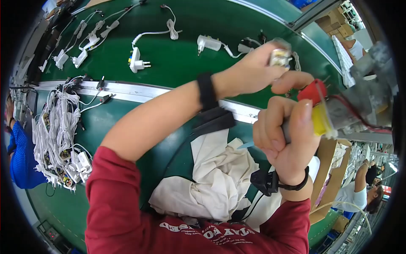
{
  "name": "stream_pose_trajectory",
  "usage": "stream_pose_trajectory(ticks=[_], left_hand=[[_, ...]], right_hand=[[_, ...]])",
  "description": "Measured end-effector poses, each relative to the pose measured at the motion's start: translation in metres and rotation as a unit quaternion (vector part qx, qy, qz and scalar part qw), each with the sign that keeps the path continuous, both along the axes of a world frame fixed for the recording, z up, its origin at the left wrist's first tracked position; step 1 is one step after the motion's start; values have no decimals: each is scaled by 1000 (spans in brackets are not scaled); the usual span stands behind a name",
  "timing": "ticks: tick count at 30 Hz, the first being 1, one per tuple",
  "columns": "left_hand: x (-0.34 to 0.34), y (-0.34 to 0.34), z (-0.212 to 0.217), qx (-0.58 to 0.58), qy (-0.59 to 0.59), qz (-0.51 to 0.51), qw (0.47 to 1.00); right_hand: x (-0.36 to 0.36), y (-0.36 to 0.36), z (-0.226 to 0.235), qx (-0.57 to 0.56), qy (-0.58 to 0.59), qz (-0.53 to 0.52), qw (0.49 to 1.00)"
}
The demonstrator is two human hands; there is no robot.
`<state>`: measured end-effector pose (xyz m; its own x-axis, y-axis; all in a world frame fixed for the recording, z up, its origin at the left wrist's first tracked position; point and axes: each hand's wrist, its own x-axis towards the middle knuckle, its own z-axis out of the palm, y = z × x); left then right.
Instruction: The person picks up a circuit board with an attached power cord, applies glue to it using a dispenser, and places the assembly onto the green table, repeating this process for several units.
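Note:
My left hand (258, 65) reaches across to the right, its fingers closed round a small white power adapter piece (280, 58) with circuit parts showing at its end. Just below it, my right hand (285, 131) has its fingers curled, with the thumb up and the index finger against a red part (313, 92) of a grey fixture (359, 106). A yellow piece (322, 120) sits under the red one beside the thumb. Something slim and grey lies in the right palm, and a light-blue tip (245, 145) shows beyond the fingers; its kind is unclear.
White plug adapters with cables (136, 61) lie spaced along the green belt (177, 61). Left, a heap of white cables and adapters (59, 135) rests by the metal rail (148, 92). Crumpled white cloth (207, 178) lies before me. A cardboard box (327, 173) and co-workers are at the right.

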<state>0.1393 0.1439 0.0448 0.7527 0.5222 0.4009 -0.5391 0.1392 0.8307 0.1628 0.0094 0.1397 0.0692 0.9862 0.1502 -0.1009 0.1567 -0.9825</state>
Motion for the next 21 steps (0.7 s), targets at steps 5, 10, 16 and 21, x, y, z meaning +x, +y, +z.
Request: stream_pose_trajectory(ticks=[5, 10, 16, 21], left_hand=[[55, 19, 14, 455, -62, 351, 816], [28, -19, -13, 524, 327, 141, 774], [-16, 34, 6, 637, 281, 396, 599], [-59, 83, 16, 493, 579, 328, 561]], right_hand=[[-3, -5, 7, 4, -14, -9, 1000], [-1, -8, 11, 9, -16, -50, 999], [-1, -7, 17, 5, -6, -47, 999], [-5, -9, 22, 13, -4, -43, 999]])
